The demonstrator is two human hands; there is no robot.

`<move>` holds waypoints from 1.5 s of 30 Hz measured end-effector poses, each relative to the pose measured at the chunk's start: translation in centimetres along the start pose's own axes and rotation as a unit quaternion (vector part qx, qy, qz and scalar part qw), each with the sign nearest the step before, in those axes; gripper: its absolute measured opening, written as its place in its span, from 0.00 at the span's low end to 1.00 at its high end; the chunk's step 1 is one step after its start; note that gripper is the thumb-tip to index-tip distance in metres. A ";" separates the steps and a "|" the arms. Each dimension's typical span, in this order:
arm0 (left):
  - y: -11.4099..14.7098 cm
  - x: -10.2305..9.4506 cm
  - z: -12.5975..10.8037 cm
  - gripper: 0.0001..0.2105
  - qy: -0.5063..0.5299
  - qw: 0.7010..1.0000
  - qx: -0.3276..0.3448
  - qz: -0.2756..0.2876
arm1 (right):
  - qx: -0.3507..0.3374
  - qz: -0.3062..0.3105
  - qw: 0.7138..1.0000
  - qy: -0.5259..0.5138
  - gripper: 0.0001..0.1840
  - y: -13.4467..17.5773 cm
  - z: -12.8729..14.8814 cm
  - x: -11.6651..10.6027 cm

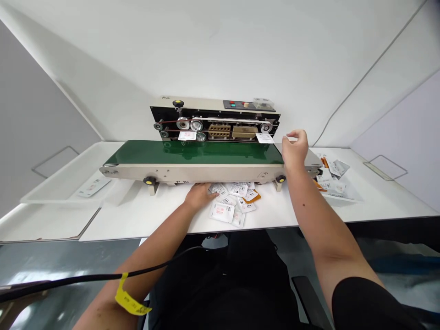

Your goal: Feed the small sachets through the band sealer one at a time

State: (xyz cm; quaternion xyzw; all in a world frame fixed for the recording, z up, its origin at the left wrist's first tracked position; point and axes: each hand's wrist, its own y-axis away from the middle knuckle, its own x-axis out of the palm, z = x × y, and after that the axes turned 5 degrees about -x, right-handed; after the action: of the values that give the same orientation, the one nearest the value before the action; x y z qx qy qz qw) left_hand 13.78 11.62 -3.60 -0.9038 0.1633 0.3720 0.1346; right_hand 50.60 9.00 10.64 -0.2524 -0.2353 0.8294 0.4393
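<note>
My left hand [199,197] lies on the white table at the left edge of a loose pile of small printed sachets [237,190]. Its thumb stretches out against a sachet, and its fingertips reach under the front of the conveyor, partly hidden. My right hand [295,145] is raised over the conveyor's right end with loosely curled fingers, and nothing shows in them. Just left of it, a white sachet [264,138] sits at the right end of the band sealing machine [220,114]. Farther left on the machine, another sachet [187,135] hangs above the green conveyor belt [199,153].
A clear tray [343,196] with several white and orange sachets stands right of the conveyor. On the left, a shallow white bin [62,195] holds a flat sachet [92,185]. A black cable [85,277] with a yellow tag [129,298] crosses in front of my left arm.
</note>
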 end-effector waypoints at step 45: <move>2.5 -1.9 -3.0 0.12 0.179 0.947 0.253 0.086 | 0.043 0.161 0.969 -0.183 0.21 13.8 1.1 -1.9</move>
State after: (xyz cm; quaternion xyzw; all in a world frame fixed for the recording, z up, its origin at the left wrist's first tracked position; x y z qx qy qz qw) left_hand 13.40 8.59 -0.50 -0.8744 0.3501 0.1607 0.2949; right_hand 42.40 0.27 3.36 -0.1117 -0.2321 0.9308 0.2596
